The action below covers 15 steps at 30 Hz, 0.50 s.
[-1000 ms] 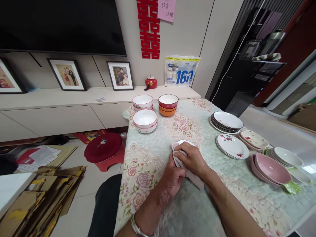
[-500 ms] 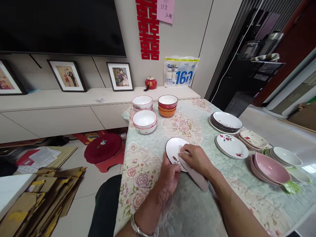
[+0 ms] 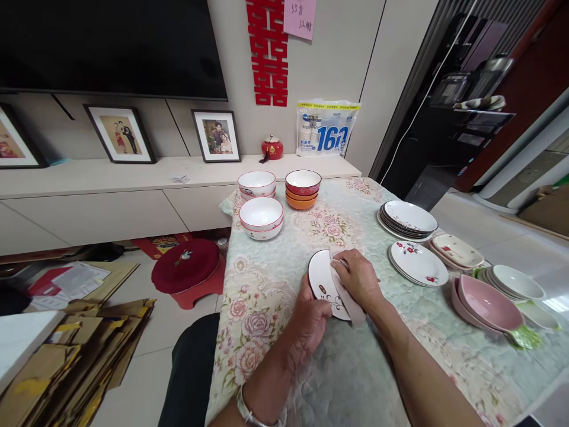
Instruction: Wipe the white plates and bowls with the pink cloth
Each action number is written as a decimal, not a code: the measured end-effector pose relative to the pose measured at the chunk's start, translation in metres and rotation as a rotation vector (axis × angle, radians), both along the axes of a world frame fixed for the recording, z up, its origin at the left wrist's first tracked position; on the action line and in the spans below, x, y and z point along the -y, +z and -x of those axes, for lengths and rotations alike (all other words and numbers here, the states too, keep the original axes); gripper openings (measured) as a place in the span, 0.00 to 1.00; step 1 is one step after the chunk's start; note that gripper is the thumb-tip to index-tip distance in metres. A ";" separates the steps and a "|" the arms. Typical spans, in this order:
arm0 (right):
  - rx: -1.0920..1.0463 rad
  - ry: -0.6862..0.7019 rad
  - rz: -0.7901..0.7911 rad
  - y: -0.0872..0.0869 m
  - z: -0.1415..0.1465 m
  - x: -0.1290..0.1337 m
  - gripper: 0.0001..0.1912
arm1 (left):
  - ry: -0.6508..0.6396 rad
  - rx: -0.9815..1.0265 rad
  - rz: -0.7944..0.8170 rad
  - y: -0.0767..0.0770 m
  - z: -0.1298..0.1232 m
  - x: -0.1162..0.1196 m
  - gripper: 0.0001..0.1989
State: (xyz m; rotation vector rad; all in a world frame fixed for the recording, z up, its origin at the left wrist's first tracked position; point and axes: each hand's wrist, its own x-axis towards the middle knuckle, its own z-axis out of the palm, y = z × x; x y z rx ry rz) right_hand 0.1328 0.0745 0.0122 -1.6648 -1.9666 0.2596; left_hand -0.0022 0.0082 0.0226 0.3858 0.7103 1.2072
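A small white plate [image 3: 320, 271] with a dark rim and a brown printed pattern is tilted above the flowered tablecloth. My left hand [image 3: 311, 317] grips its lower left edge, thumb on the face and fingers underneath. My right hand [image 3: 359, 279] is closed on a pale pinkish cloth [image 3: 343, 290] and presses it against the plate's right side. The cloth hangs down past the plate's lower right rim. Part of the plate is hidden under the cloth and right hand.
White bowls [image 3: 261, 214] and a red-and-orange bowl stack [image 3: 302, 193] stand at the back left. Along the right are dark-rimmed plates [image 3: 409, 216], flowered plates [image 3: 418, 264], pink bowls [image 3: 489, 302] and pale green bowls [image 3: 518, 281]. A red stool [image 3: 186, 267] stands left of the table.
The plate has moved slightly right and tilted more with my left hand. My right hand and the cloth have shifted from the plate's middle to its right edge.
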 end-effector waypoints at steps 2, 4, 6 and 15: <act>0.036 -0.061 0.007 -0.001 -0.002 -0.001 0.09 | 0.020 -0.002 -0.003 0.000 0.000 0.000 0.46; 0.019 -0.043 0.001 -0.001 -0.001 0.000 0.09 | 0.030 -0.005 -0.018 -0.001 0.000 0.000 0.46; -0.052 0.053 0.002 0.001 0.004 0.003 0.08 | 0.022 0.003 -0.033 -0.001 0.000 0.000 0.45; -0.197 0.576 0.053 0.019 0.020 0.020 0.11 | 0.068 0.145 -0.134 -0.005 0.013 -0.009 0.27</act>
